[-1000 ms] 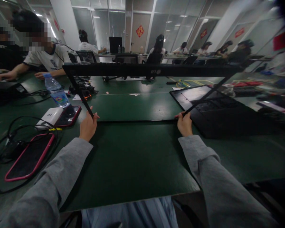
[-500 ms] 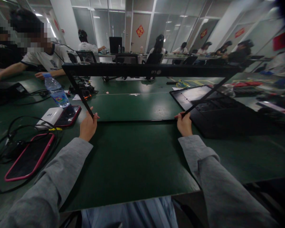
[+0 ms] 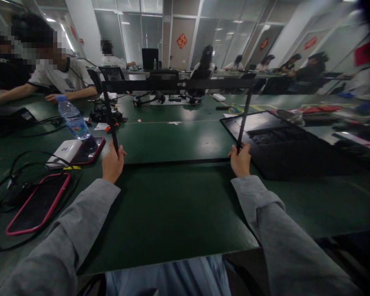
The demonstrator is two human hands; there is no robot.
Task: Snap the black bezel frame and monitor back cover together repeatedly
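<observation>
Left hand and right hand each pinch a lower corner of the thin black frame, tilted up in from the tabletop's near edge, contact unclear; best keep both grips level, pressure light, so it doesn't twist

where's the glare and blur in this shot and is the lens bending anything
Head view: pale glare on the glossy green tabletop, seen through the thin black rectangular frame, and sheen on the flat black panel; head view, edges: right background smeared, upper-left white pillar leaning outward; head view, top right: corner sunk in black.
</observation>
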